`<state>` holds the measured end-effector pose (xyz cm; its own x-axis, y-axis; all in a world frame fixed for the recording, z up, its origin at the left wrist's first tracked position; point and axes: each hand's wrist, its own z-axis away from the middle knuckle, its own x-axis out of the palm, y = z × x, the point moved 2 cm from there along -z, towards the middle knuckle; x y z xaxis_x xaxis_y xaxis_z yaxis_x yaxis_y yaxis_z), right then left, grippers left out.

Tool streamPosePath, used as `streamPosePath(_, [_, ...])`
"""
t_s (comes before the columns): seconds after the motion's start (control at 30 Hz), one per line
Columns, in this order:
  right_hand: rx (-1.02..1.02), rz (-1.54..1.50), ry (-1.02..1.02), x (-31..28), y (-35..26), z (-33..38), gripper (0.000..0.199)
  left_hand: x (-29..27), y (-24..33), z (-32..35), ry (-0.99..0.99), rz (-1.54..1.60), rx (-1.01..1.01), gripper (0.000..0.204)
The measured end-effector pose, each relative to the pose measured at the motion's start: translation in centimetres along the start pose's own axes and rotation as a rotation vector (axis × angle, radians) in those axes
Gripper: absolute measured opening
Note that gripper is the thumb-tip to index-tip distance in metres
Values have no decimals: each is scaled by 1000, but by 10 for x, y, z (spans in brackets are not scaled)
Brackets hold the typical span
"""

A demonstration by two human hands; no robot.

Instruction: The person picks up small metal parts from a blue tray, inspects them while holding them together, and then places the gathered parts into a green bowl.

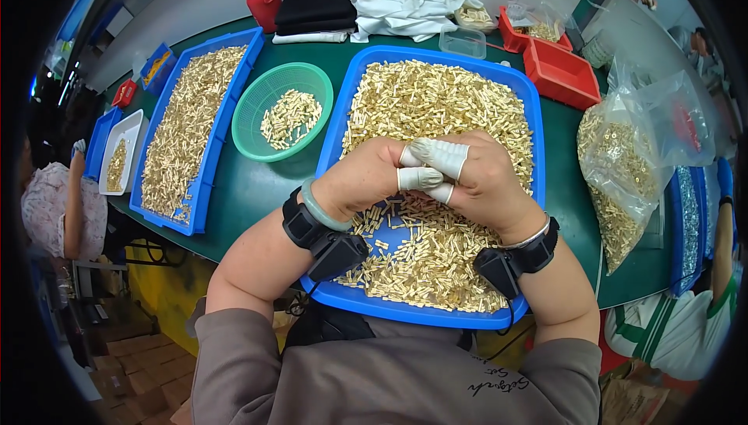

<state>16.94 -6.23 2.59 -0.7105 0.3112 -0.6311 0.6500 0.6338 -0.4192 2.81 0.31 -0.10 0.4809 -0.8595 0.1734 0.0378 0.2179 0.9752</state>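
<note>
My left hand (pixel 360 175) and my right hand (pixel 492 185) meet above a large blue tray (pixel 328 162) heaped with small brass-coloured metal pieces (pixel 436 105). White finger cots cover several of my fingertips. Both hands are closed, thumbs and fingers pinched together and touching one another. Whatever sits between the fingers is hidden. Below my hands the heap thins, and a patch of the blue tray bottom shows. Left of this tray stands a green plastic basket (pixel 248 117), with a smaller pile of the same sort of pieces inside.
A second blue tray (pixel 198 205) of brass pieces lies further left. Red bins (pixel 562 74) stand at the back right, near a plastic bag (pixel 615 168) full of metal parts. Folded cloths (pixel 315 6) and a red flask (pixel 262 3) line the back. Other people sit at both sides.
</note>
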Motion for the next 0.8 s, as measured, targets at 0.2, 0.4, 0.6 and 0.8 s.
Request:
streamPosePath(0.2, [128,13,-31,-2,4,1,48,5,10,1,-1,-335,301,12])
streamPosePath(0.4, [134,55,-20,-3,2,-3,51,8,21,3,-2,-667,539,12])
streamPosePath(0.6, [101,84,26,-2,4,1,51,8,21,4,9,-676,575,13])
streamPosePath(0.8, [34,115,92,-2,4,1,49,9,22,4,31,-647,611,13])
